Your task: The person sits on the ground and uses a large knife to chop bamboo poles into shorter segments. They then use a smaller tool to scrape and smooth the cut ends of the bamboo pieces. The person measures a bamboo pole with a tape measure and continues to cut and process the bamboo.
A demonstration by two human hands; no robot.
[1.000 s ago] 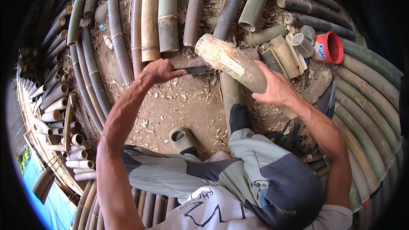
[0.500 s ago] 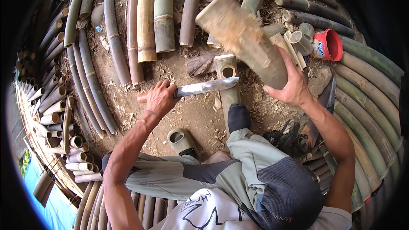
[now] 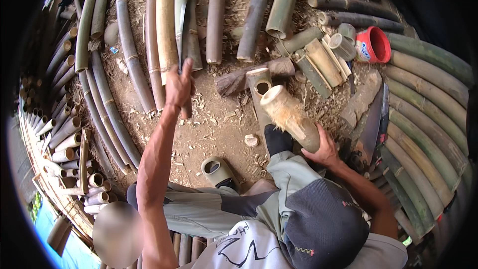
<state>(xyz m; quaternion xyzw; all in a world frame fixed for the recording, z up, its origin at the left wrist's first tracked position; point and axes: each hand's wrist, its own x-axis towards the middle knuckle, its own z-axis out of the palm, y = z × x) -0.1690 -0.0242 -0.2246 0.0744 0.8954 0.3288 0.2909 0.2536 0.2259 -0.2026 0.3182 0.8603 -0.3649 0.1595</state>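
My left hand [image 3: 179,87] is wrapped around the handle of a machete [image 3: 184,27]. The blade points away from me, seen nearly edge-on over a green bamboo pole. In my right hand [image 3: 323,150] is a short, thick bamboo piece [image 3: 304,130], gripped at its near end, with a frayed, fibrous patch on its side. It overlaps a bamboo tube [image 3: 258,75] that has an opening cut near its far end. This tube rests on a dark wood block [image 3: 231,82], and my dark-covered foot [image 3: 278,139] is against it, partly hidden by the bamboo piece.
Bamboo poles [image 3: 217,20] lie in a row at the far side. More poles [image 3: 423,109] curve along the right. A red bucket [image 3: 364,45] stands beside bamboo offcuts [image 3: 323,60]. Cut tubes [image 3: 64,139] are stacked at left. A tan clog [image 3: 219,169] sits among wood chips.
My left hand has swung the machete off the bamboo tube, up and left, turning its blade away from me. My right hand has lowered the bamboo piece toward me.
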